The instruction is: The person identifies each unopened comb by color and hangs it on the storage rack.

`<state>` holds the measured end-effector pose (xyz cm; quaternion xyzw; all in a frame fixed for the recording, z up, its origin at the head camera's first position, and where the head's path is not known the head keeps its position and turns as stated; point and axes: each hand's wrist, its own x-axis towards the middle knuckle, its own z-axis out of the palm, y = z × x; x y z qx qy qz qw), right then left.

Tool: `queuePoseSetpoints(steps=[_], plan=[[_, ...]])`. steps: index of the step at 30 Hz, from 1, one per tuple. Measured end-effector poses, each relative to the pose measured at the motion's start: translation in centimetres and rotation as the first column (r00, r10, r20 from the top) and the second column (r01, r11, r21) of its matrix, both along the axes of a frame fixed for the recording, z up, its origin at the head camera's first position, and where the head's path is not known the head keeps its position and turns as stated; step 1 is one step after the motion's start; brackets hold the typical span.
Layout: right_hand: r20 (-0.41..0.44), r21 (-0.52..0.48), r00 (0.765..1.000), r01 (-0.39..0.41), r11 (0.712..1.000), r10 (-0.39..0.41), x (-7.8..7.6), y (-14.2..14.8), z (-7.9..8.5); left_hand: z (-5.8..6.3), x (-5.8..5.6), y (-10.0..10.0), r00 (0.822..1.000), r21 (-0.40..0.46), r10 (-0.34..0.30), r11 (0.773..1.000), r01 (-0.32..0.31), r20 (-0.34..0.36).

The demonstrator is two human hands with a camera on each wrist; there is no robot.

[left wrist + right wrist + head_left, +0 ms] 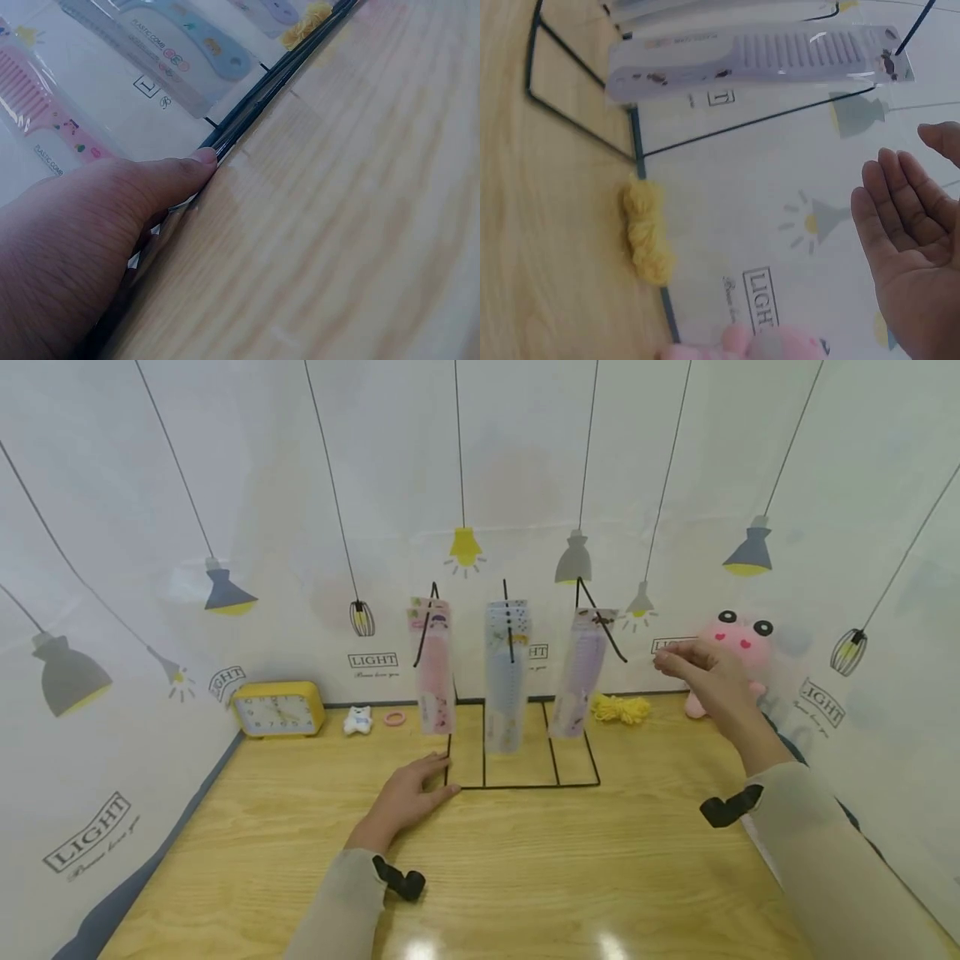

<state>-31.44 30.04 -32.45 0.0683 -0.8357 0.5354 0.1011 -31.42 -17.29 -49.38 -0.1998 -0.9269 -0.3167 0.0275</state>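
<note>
A black wire display rack [525, 787] stands on the table with combs in clear packets on its three hooks. Pink combs [435, 672] hang at the left, blue combs [506, 685] in the middle, a purple comb [583, 660] at the right. My left hand [405, 797] rests at the front left corner of the rack's base, thumb [199, 159] touching the wire; its other fingers are mostly hidden in the left wrist view. My right hand [708, 672] is raised right of the purple comb's hook, apart from it. Its fingers [900, 202] are extended, palm bare.
Along the back edge are a yellow alarm clock [277, 710], a small white bear figure [358, 720], a pink ring [394, 718], a yellow yarn bundle [620, 708] and a pink plush toy [735, 647]. Behind them hangs a lamp-printed backdrop [510, 468].
</note>
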Motion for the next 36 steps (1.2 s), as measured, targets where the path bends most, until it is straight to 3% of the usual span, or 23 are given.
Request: queuePoseSetpoints(steps=[5, 12, 19, 27, 33, 36], plan=[[-0.003, -0.006, 0.999, -0.034, 0.999, 0.034, 1.2, 2.4, -2.1, 0.1, 0.1, 0.0, 1.000, -0.004, 0.005, 1.000, -0.005, 0.004], [-0.081, 0.065, 0.993, -0.077, 0.995, 0.082, 2.8, 5.6, -4.6, 0.0, 0.2, 0.0, 1.000, 0.009, 0.014, 1.000, -0.014, 0.013], [0.039, 0.221, 0.998, -0.063, 0.973, 0.056, 4.5, 8.8, -6.8, -0.1, -0.1, 0.0, 1.000, -0.012, 0.016, 1.000, -0.016, 0.023], [0.080, 0.199, 0.996, -0.049, 0.979, 0.033, 5.3, 12.5, -10.8, -0.2, -0.2, 0.1, 0.999, -0.015, 0.022, 1.000, -0.022, 0.023], [0.139, -0.037, 0.990, 0.001, 0.999, 0.004, 5.7, 15.1, -14.3, -0.2, -0.1, 0.1, 1.000, -0.018, 0.019, 1.000, -0.018, 0.021], [0.120, 0.088, 0.988, 0.086, 0.992, -0.096, 5.8, 15.3, -15.1, -0.1, 0.0, -0.1, 0.999, -0.014, 0.022, 1.000, -0.022, 0.023]])
